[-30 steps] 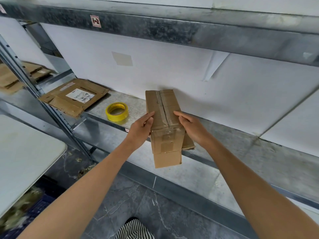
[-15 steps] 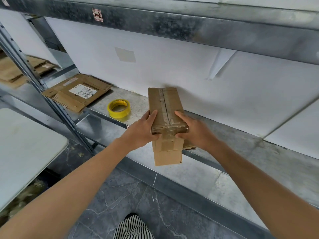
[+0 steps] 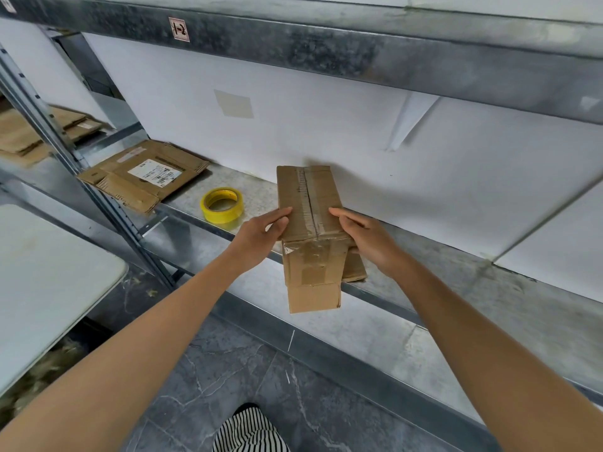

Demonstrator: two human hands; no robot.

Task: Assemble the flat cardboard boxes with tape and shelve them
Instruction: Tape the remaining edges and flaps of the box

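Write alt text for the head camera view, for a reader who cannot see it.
A person's left hand and right hand hold a taped cardboard box by its sides at the front edge of a metal shelf, its near end overhanging. A yellow tape roll and a flattened cardboard box with a white label lie further left.

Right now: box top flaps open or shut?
Shut. The box top flaps meet flat at the centre seam, with tape along it and down the near end. The left hand and right hand hold its sides.
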